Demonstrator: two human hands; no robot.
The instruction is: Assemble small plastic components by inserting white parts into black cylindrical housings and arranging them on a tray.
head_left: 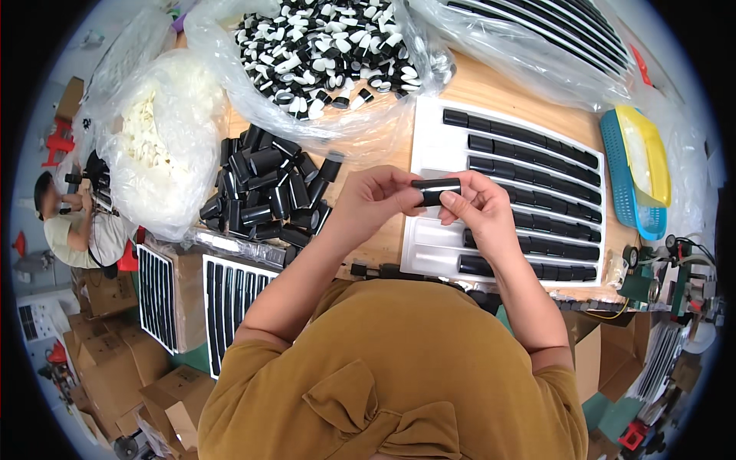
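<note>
A short glossy black tube, perhaps a cap, lies level between my two hands above the near edge of the table. My left hand pinches its left end with thumb and fingers. At its right end, my right hand is closed on it, the thumb pressed to the lower side. Right beside my right hand lies a white tray with rows of similar black pieces set end to end. Left of my left hand is a heap of loose black tubes.
At the back, a clear bag spills many small black-and-white parts. Another bag at left holds cream-coloured pieces. Blue and yellow baskets stand at the right edge. Filled trays lean below the table; a person sits far left.
</note>
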